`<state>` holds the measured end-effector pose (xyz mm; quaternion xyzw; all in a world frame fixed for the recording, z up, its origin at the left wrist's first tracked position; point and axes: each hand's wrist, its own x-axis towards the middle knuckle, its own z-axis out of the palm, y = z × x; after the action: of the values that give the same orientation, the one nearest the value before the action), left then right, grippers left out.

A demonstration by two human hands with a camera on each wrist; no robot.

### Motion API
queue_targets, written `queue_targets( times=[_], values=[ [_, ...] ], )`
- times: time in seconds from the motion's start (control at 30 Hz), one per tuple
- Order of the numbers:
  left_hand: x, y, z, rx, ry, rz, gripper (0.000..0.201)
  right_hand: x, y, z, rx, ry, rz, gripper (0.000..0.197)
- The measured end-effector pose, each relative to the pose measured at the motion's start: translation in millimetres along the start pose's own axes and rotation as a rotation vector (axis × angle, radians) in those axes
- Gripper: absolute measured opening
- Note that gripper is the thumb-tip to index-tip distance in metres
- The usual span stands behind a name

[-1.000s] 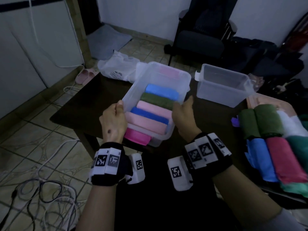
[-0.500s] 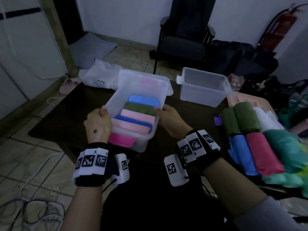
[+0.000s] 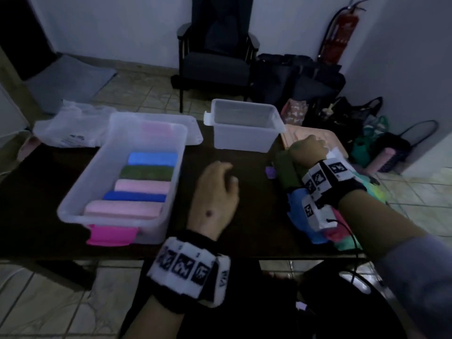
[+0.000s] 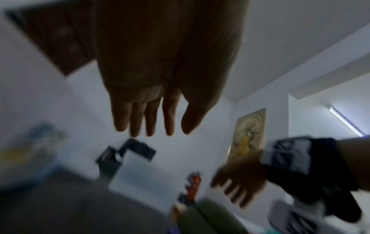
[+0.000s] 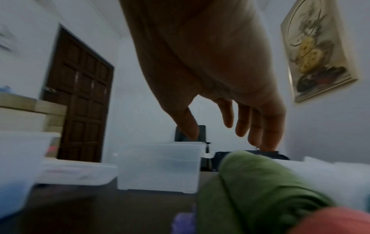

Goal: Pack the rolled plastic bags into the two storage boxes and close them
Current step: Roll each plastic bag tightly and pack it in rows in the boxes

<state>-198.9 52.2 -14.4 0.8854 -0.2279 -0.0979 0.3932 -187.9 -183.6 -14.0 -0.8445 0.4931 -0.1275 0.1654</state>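
A clear storage box on the dark table holds several rolled bags in blue, green and pink; a magenta latch shows at its near end. A second clear box stands empty at the back. My left hand hovers over the table between the boxes, fingers straight and holding nothing. My right hand reaches over the pile of rolls at the right, fingers spread above a green roll, not touching it.
A clear lid lies behind the filled box, with a white plastic bag at the back left. More rolls, blue and red, lie under my right wrist. A chair, dark bags and a fire extinguisher stand beyond the table.
Both hands have let go of the filled box, which now rests on the table. The left hand moved right over the table; the right hand moved to the pile of rolls.
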Motion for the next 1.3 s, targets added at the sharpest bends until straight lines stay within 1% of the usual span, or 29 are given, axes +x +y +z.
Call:
queue_targets(
  times=[0.03,0.07,0.1,0.13,0.2,0.23,0.27,0.33,0.4,0.43,0.5,0.57,0.67,0.73,0.8,0.9,1.0,1.1,1.17,1.23,1.27,1.3],
  values=[
    [4.7,2.4,21.1,0.051,-0.178,-0.063,0.050,4.8,7.6,-1.7,-0.039,-0.010,0.017,0.048],
    [9.0,1.5,41.1,0.116,-0.320,-0.120,0.057,9.9,15.1,-1.5,-0.086,-0.020,0.020,0.049],
    [12.5,-0.6,59.2,0.188,-0.406,-0.153,0.062,16.5,24.1,1.0,-0.125,-0.040,0.008,0.050],
    [15.4,-4.3,75.2,0.261,-0.447,-0.149,0.065,23.0,32.8,2.1,-0.136,-0.112,0.012,0.051],
    [18.8,-11.4,97.5,0.383,-0.456,-0.079,0.065,32.8,47.0,10.2,-0.116,-0.265,-0.005,0.054],
    [20.3,-15.0,103.7,0.424,-0.459,-0.054,0.065,34.5,52.4,11.3,-0.128,-0.284,-0.016,0.054],
    [22.3,-19.0,107.6,0.456,-0.467,-0.047,0.066,33.4,53.8,15.2,-0.182,-0.253,-0.001,0.053],
    [26.0,-28.5,111.1,0.515,-0.500,-0.069,0.066,27.2,51.6,20.3,-0.293,-0.139,0.033,0.051],
    [26.7,-36.2,113.0,0.559,-0.531,-0.081,0.067,24.6,48.6,24.4,-0.299,-0.084,0.076,0.048],
    [26.0,-38.6,113.5,0.571,-0.533,-0.077,0.067,25.1,48.6,26.9,-0.295,-0.063,0.074,0.047],
    [24.8,-40.4,114.0,0.578,-0.532,-0.066,0.067,29.0,50.2,27.5,-0.317,-0.068,0.064,0.048],
    [24.0,-40.7,114.5,0.579,-0.531,-0.059,0.067,34.2,52.1,26.2,-0.357,-0.133,0.036,0.054],
    [23.4,-40.8,114.3,0.589,-0.517,-0.054,0.067,36.5,53.4,24.6,-0.328,-0.181,0.063,0.062],
    [23.3,-40.7,114.2,0.586,-0.519,-0.059,0.067,34.5,53.3,23.5,-0.237,-0.129,0.097,0.066],
    [22.9,-40.5,113.5,0.583,-0.518,-0.056,0.067,30.5,51.7,19.5,-0.154,-0.070,0.095,0.064],
    [23.1,-40.5,112.4,0.577,-0.521,-0.054,0.068,22.1,50.6,11.2,-0.088,-0.056,0.000,0.060],
    [25.6,-40.3,109.2,0.579,-0.565,-0.050,0.069,-0.9,46.8,4.2,0.024,-0.074,-0.105,0.064],
    [27.1,-43.7,102.6,0.582,-0.630,-0.020,0.071,-32.3,41.6,12.9,0.111,-0.156,-0.197,0.071],
    [27.0,-48.6,98.1,0.568,-0.639,0.013,0.075,-53.8,38.5,27.9,0.064,-0.208,-0.228,0.070],
    [27.8,-53.4,92.1,0.508,-0.634,0.033,0.078,-71.9,35.9,45.0,-0.063,-0.239,-0.283,0.064],
    [28.3,-54.5,87.7,0.455,-0.637,0.036,0.079,-82.7,35.2,54.3,-0.143,-0.234,-0.299,0.063],
    [29.1,-54.8,82.3,0.385,-0.638,0.031,0.077,-91.0,34.8,63.5,-0.231,-0.178,-0.301,0.062]
  ],
)
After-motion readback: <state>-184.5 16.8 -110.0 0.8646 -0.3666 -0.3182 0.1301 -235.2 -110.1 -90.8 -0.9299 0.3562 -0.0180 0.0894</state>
